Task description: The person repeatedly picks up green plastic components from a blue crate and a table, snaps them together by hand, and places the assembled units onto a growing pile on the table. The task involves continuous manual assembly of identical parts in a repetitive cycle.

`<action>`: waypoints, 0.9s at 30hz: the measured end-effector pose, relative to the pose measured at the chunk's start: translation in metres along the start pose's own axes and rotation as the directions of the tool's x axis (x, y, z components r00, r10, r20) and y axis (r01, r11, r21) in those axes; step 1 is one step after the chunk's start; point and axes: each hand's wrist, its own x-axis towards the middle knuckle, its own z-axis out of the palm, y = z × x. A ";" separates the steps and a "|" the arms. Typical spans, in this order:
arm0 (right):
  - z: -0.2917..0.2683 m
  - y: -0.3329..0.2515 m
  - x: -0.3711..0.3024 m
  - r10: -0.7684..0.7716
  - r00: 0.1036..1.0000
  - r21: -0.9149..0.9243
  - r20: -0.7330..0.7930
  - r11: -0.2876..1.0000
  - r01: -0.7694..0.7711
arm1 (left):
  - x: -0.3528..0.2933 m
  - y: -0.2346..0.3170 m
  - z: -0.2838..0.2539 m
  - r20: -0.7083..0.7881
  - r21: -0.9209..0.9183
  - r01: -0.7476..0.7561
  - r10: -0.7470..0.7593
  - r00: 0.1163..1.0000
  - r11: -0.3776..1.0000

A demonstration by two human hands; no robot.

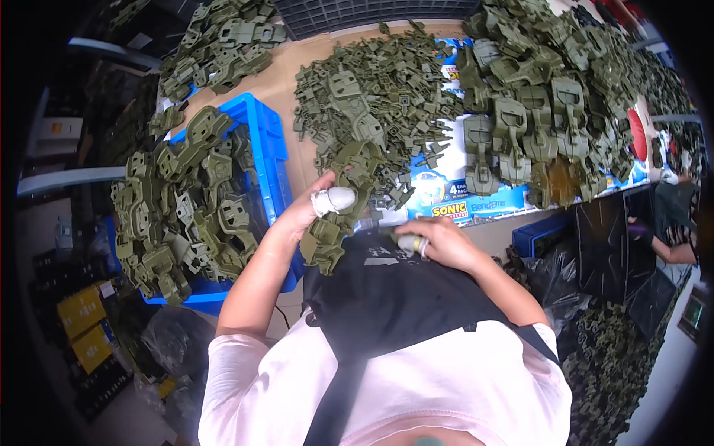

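Note:
My left hand [316,204], its thumb wrapped in a white cover, grips a long olive-green molded plastic part [327,241] that looks like a toy vehicle body. The part tilts upright in front of the black apron [387,297]. To its right, my right hand [439,244] is closed, its thumb also in a white cover with a yellowish band. Whatever its fingertips pinch is too small or hidden to name. Just beyond both hands lies a heap of small olive-green plastic pieces [405,89] on the table.
At left, a blue crate [264,137] is piled with similar green bodies [201,201]. More large green parts [532,111] are stacked at right over printed blue-and-white sheets [446,186]. A black crate [372,16] stands at the back. Another person's arm [669,249] shows at far right.

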 end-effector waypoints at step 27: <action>-0.001 0.019 0.051 -0.222 0.948 -0.104 -0.227 0.974 0.203 | -0.007 0.024 0.042 0.097 0.382 -0.021 -0.018 0.995 0.924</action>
